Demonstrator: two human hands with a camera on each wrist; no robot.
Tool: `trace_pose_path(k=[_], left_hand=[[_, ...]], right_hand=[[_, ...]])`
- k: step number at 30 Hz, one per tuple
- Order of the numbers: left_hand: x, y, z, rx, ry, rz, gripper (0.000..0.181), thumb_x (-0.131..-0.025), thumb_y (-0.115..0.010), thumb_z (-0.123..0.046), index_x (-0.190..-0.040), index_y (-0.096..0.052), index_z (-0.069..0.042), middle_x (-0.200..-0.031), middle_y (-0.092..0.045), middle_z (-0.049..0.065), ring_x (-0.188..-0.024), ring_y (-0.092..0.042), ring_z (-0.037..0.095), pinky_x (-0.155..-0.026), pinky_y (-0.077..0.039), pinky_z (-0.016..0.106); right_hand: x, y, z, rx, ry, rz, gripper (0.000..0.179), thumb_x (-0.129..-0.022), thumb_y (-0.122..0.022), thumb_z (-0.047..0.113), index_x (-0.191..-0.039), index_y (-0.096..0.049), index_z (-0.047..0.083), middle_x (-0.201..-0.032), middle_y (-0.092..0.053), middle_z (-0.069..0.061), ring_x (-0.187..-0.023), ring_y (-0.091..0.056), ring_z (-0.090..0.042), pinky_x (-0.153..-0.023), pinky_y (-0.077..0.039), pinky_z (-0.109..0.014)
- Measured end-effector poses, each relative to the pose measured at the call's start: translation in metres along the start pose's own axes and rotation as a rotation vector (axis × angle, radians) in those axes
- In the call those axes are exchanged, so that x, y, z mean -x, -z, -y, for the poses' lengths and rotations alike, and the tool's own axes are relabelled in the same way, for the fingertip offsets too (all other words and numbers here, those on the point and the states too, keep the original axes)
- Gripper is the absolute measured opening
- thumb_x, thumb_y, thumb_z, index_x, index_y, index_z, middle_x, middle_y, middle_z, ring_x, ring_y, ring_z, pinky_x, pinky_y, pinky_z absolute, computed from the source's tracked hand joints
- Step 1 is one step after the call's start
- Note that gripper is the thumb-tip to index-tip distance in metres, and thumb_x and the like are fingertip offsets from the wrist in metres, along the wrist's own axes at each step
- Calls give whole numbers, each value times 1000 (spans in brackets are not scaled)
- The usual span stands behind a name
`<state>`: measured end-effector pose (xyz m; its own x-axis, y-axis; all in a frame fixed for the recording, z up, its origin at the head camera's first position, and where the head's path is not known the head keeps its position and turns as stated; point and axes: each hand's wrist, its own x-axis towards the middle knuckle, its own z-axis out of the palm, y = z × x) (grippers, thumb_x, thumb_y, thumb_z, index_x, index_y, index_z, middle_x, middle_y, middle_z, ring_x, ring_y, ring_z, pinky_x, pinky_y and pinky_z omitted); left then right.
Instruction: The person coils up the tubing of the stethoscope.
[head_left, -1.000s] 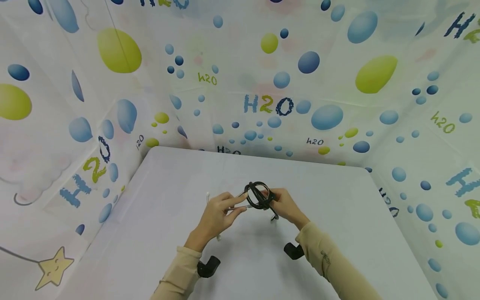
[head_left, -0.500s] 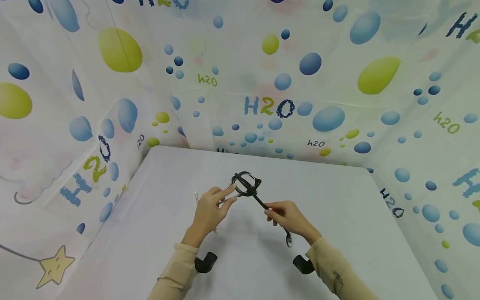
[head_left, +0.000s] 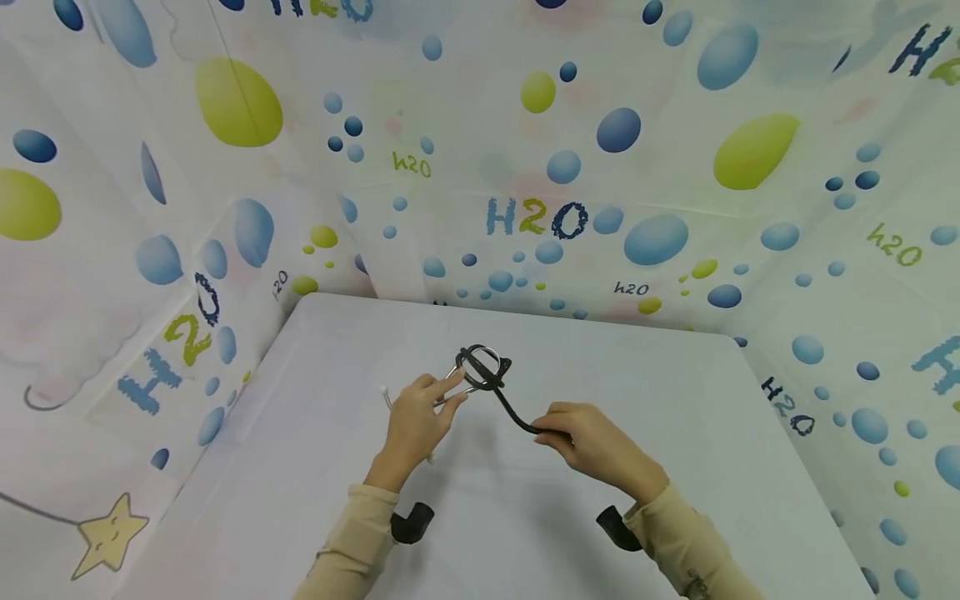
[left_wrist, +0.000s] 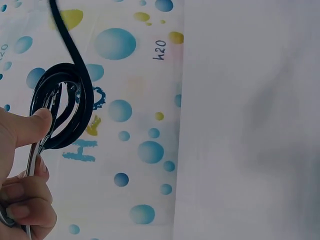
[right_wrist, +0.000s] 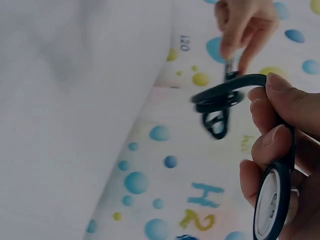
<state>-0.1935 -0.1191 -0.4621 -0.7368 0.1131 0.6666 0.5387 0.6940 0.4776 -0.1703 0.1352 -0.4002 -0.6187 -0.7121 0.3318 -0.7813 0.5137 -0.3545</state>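
A stethoscope with black tubing [head_left: 517,421] is held above the table between both hands. Its metal ear tubes [left_wrist: 31,167] are in the grip of my left hand [head_left: 420,421], whose thumb presses against the coiled part of the tubing [left_wrist: 85,107]. A pale ear tip [head_left: 386,392] sticks out beyond the back of that hand. My right hand [head_left: 603,446] pinches the tubing's free end, which stretches from the coil. In the right wrist view the round chest piece [right_wrist: 270,205] hangs beside its curled fingers.
Below the hands is a white table [head_left: 337,358]. A printed curtain [head_left: 465,108] with blue and green drops surrounds it at the back and sides. Dark wrist-camera mounts [head_left: 412,523] stick out at both sleeves.
My right hand has moved from the coil to the right and down, drawing out a length of tubing. The left hand and the coil have shifted a little left.
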Motion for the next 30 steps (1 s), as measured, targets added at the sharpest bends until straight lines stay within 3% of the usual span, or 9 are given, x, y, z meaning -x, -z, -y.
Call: trace_pose_path(k=[8, 15, 18, 24, 30], left_hand=[[1, -2, -9, -23, -47, 32, 36, -73, -80, -11, -108, -72, -8, -70, -61, 7, -57, -52, 13, -48, -42, 21], [3, 0, -17, 3, -64, 150, 35, -76, -79, -13, -110, -72, -12, -71, -59, 2, -59, -52, 12, -50, -42, 20], [5, 1, -19, 6, -69, 166, 35, -75, -79, -14, -109, -72, -13, -70, -57, 0, -58, -51, 11, -51, -41, 20], [6, 1, -15, -22, -36, 105, 34, -76, -79, -13, -109, -72, -9, -69, -57, 3, -57, -52, 14, -49, -41, 21], [0, 4, -9, -37, 24, -17, 34, -76, -78, -12, -109, -71, -7, -68, -57, 5, -56, -48, 12, -44, -39, 21]], right_hand=[[-22, 13, 12, 287, 109, -137, 10, -81, -72, 5, -90, -72, 7, -77, -61, 4, -68, -57, -8, -73, -43, -34], [-34, 12, 4, 325, 140, -247, 12, -82, -71, 6, -94, -70, 6, -85, -64, 0, -77, -60, -14, -78, -41, -43], [-34, 10, -1, 300, 136, -277, 12, -82, -70, 6, -94, -70, 6, -85, -64, -1, -77, -59, -15, -77, -40, -43], [-25, 10, -8, 189, 151, -275, 14, -79, -71, 2, -93, -69, 7, -81, -62, 2, -72, -55, -13, -73, -37, -36], [-10, 17, 0, 163, 117, -119, 12, -82, -70, 3, -93, -70, 8, -81, -62, 5, -72, -56, -7, -74, -42, -34]])
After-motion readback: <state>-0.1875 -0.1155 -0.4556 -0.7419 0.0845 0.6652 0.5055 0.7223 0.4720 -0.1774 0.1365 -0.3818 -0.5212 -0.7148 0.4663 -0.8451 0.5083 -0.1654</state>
